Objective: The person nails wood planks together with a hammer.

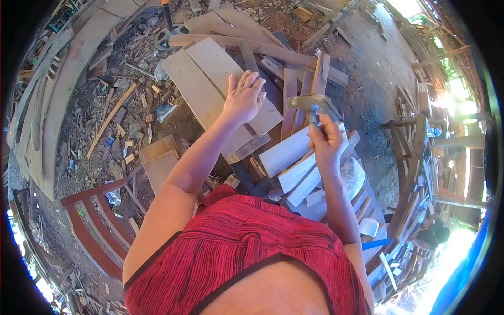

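Observation:
My left hand (pixel 244 98) lies with its fingers stretched out over the pale wooden boards (pixel 205 86), which sit side by side with a narrow dark gap between them. My right hand (pixel 326 140) is closed around the handle of a hammer (pixel 308 101). The hammer's metal head is raised to the right of the boards, apart from them. Below the hammer, several light planks (pixel 286 152) are stacked at a slant. Whether any nail is in the boards is too small to tell.
Longer timbers (pixel 257 48) lie beyond the boards. At the lower left stands a reddish-brown slatted wooden frame (pixel 97 223), near an open wooden box (pixel 160 157). Offcuts and shavings litter the ground on the left. A clear plastic bag (pixel 353 176) sits by my right forearm.

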A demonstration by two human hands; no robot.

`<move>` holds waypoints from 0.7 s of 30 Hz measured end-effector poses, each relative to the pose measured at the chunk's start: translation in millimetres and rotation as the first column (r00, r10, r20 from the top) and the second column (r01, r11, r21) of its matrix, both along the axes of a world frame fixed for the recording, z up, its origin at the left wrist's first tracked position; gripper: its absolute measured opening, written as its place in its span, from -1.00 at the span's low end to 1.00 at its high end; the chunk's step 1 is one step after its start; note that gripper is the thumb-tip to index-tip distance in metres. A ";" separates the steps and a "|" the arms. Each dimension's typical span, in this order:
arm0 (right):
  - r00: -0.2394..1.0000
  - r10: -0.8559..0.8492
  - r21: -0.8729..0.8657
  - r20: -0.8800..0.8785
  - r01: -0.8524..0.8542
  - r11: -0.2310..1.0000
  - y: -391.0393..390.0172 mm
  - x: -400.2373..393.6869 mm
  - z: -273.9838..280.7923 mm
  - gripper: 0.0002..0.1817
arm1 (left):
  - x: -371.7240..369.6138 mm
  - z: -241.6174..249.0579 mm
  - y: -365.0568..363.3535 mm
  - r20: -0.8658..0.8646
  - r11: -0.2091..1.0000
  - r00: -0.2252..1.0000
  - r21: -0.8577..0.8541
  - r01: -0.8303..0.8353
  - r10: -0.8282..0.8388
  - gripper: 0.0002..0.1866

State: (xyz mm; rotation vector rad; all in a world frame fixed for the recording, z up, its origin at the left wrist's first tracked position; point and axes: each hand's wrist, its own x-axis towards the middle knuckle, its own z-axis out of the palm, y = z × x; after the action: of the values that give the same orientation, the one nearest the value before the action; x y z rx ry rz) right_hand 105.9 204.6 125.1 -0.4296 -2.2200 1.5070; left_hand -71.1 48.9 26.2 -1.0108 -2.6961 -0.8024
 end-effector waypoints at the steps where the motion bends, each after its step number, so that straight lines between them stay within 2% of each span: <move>1: 1.000 -0.003 -0.001 0.000 0.003 1.000 0.2 2.9 -2.2 -0.72 | -3.3 -0.8 0.3 -0.011 1.000 1.000 0.022 -0.016 0.016 -0.61; 2: 0.998 0.001 -0.024 0.059 0.001 1.000 -0.3 5.9 -4.3 -0.73 | -5.5 -2.1 -0.2 -0.009 1.000 1.000 0.020 -0.015 0.015 -0.61; 3: 0.993 0.007 -0.046 0.117 -0.002 0.999 -0.8 7.4 -5.7 -0.73 | -7.3 2.6 -2.0 0.001 0.998 1.000 -0.064 -0.006 0.006 -0.58; 4: 0.993 0.009 -0.049 0.118 -0.003 0.999 -0.7 8.0 -6.1 -0.73 | -9.3 7.5 -3.7 0.011 0.989 1.000 -0.147 0.004 -0.002 -0.56; 7: 0.992 0.020 -0.039 0.124 -0.016 0.999 -0.6 9.5 -4.0 -0.74 | -17.9 21.4 -9.5 0.088 0.976 0.993 -0.199 0.089 -0.073 -0.58; 10: 0.998 0.017 -0.008 0.055 -0.016 1.000 -4.6 4.1 6.1 -0.72 | -13.2 37.5 -16.3 0.084 0.960 0.996 -0.278 0.043 -0.020 -0.61; 13: 0.999 0.005 -0.053 0.043 -0.003 0.999 -12.6 -2.1 9.6 -0.73 | -14.3 26.6 -10.5 0.043 0.960 0.999 -0.278 0.025 -0.014 -0.61; 16: 0.993 0.078 0.034 0.089 -0.081 0.996 -12.4 -12.4 -1.7 -0.74 | -15.9 23.1 -8.5 0.044 0.953 0.999 -0.302 0.021 -0.008 -0.54; 18: 0.980 0.080 0.254 0.180 -0.125 0.959 -9.4 -21.9 -20.0 -0.76 | -17.0 21.4 -9.3 0.039 0.953 0.999 -0.303 0.022 -0.011 -0.49; 21: 0.976 0.093 0.250 0.196 -0.141 0.958 -7.7 -26.8 -18.3 -0.76 | -16.2 21.2 -10.5 0.046 0.948 0.999 -0.318 0.025 -0.011 -0.44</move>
State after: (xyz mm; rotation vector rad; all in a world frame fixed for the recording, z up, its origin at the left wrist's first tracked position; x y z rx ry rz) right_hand 79.1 196.8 106.9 -0.3696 -2.5885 1.2452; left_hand -87.3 38.4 47.4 -1.0919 -2.9212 -0.3988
